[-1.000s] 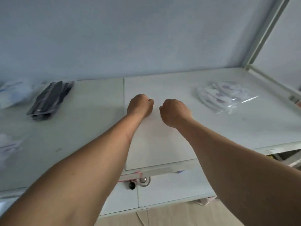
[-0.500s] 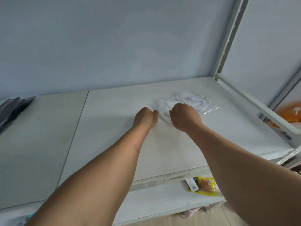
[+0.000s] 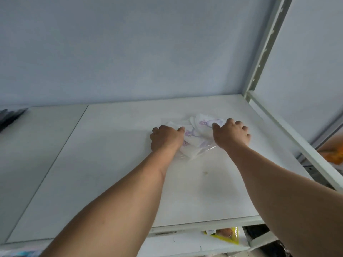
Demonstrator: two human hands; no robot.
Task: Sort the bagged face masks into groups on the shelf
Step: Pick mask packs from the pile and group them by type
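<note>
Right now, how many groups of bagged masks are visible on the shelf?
2: white purple-printed masks under both hands, toward the shelf's right end; black masks at the left edge, partly cut off. Others may lie outside the view.

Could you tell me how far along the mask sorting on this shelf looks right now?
Done: a dark pile lies apart at the shelf's far left edge. In hand: the left hand and right hand both grip the clear-bagged white masks with purple prints near the right end. Left: setting that group down; any other piles lie out of view.
</note>
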